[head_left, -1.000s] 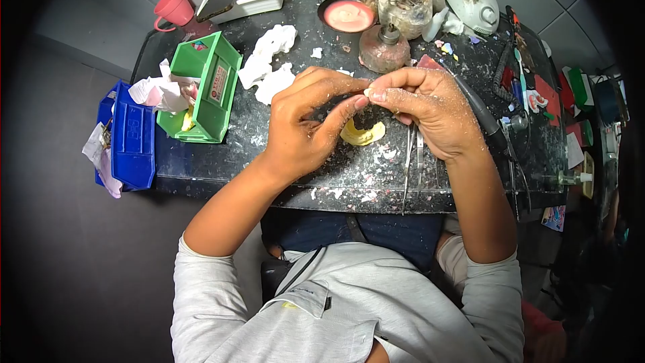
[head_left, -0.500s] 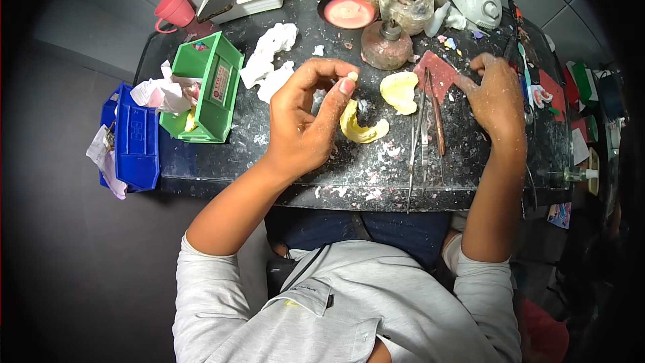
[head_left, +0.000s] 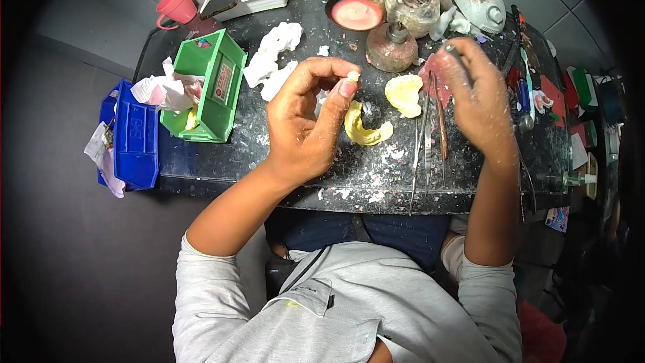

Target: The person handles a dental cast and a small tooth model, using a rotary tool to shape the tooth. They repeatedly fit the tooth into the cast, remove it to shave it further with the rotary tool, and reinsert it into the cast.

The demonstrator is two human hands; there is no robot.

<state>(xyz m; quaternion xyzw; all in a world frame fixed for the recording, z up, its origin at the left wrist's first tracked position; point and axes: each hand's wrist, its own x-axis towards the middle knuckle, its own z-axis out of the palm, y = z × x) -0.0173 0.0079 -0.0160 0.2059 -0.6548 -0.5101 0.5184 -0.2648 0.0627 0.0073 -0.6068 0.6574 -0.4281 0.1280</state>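
Between the thumb and forefinger of my left hand [head_left: 302,117] is a small cream-coloured artificial tooth [head_left: 353,76], held above the bench. My right hand [head_left: 482,107], slightly blurred, is closed around a dark rod-shaped tool [head_left: 458,58] whose kind I cannot make out. Below and right of the left hand lies a yellow horseshoe-shaped plaster dental cast [head_left: 366,134]. Near it rests a second yellow plaster cast [head_left: 404,96]. Metal tweezers [head_left: 428,141] and a brown-handled carving tool [head_left: 442,131] lie between my hands, by a pink wax sheet [head_left: 433,75] partly hidden by the right hand.
A pinkish spirit lamp [head_left: 392,50] and a dish of pink material [head_left: 355,13] stand at the back. On the left are a green bin [head_left: 225,87], a blue bin [head_left: 136,138], crumpled tissue [head_left: 277,44] and a pink mug [head_left: 177,7]. Shavings litter the black bench [head_left: 302,195].
My right hand has taken up the dark rod-shaped tool and moved left, fingers now closed. The left hand still holds the tooth in nearly the same place. The view has shifted slightly.
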